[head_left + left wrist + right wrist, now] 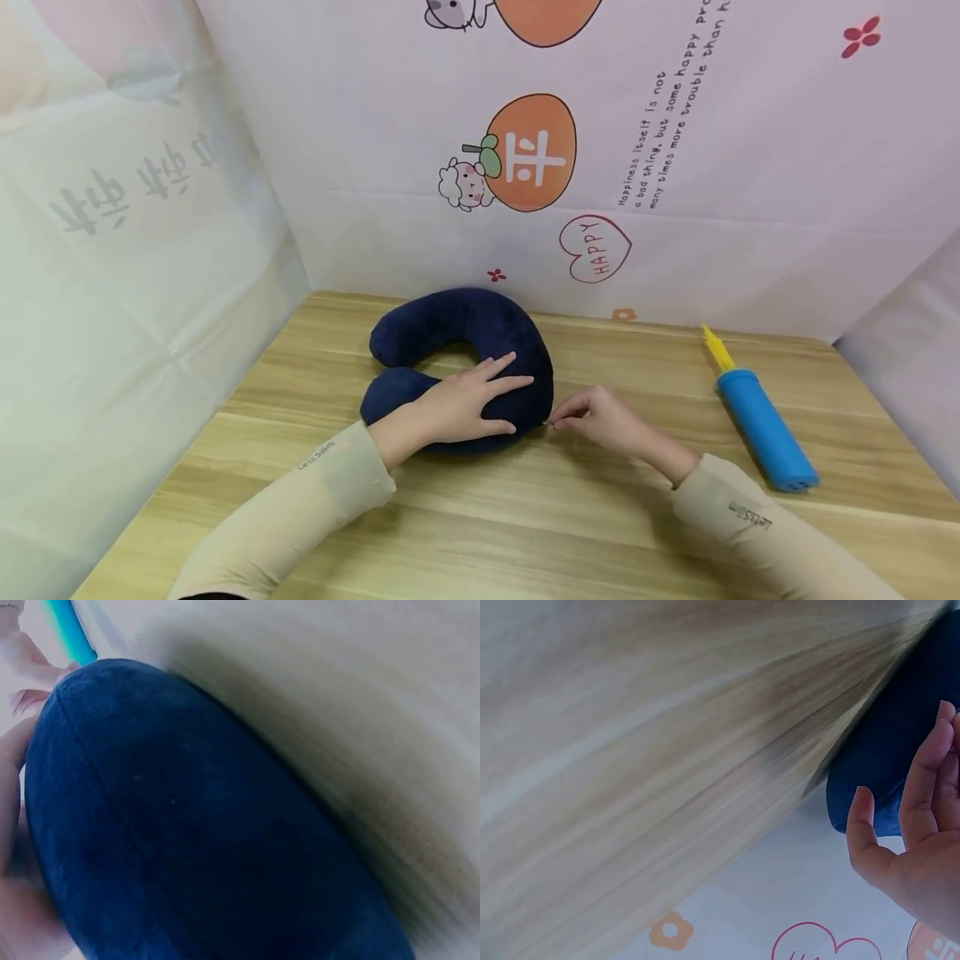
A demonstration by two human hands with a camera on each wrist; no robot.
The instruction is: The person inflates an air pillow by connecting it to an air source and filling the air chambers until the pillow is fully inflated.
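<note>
A dark navy U-shaped neck pillow [517, 333] lies on the wooden table, its opening facing left. My left hand [465, 404] rests on its near arm with the fingers spread out over the plush. At the pillow's lower right edge, my right hand [607, 421] pinches a tiny zipper pull [546, 423] between thumb and fingertips. The left wrist view is mostly filled by the pillow's seamed side [172, 817]. In the right wrist view, the right hand's fingers [924, 780] curl close beside the pillow, and the pull is hidden there.
To the right on the wooden table [480, 533] lies a blue hand pump [768, 429] with a yellow nozzle [718, 347] pointing toward the back. A white printed cloth [390, 167] hangs behind the table, and similar cloth walls stand at both sides.
</note>
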